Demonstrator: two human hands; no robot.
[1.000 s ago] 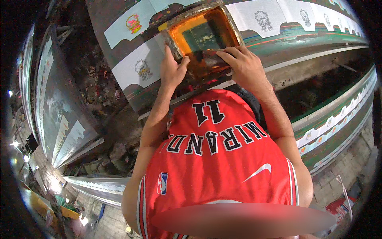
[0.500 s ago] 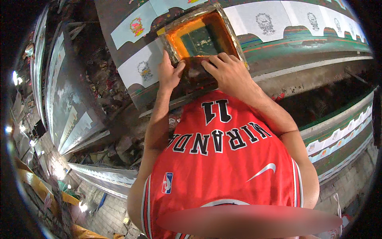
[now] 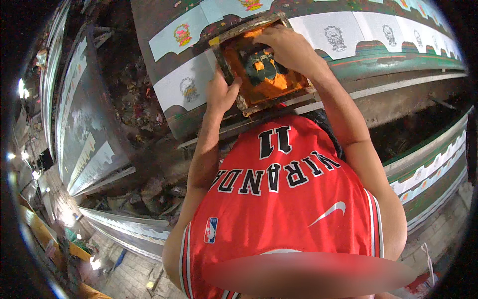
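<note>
A worn wooden screen-printing frame (image 3: pixel 269 105) lies on the long dark table, its inner walls stained orange. Orange ink (image 3: pixel 278 83) is smeared in patches across its mesh, mostly toward the near side. My left hand (image 3: pixel 222 93) grips the frame's left side, with the thumb inside the rim. Reaching into the frame by its far edge, my right hand (image 3: pixel 288 49) has its fingers curled downward; whatever they hold is hidden beneath them. Just left of the frame, a white cut piece (image 3: pixel 172 79) carries a grey and yellow printed emblem.
More white pieces (image 3: pixel 328 36) with grey emblems run along the table to the right. Pale blue pieces (image 3: pixel 169 39) with pink and yellow prints lie farther back. Other long tables (image 3: pixel 74 114) stand at the left, with littered ground (image 3: pixel 124 94) between.
My right hand has gone from the near rim to the far inner edge. Orange patches now show on the mesh's near part. The frame appears slightly lower and farther right in view.
</note>
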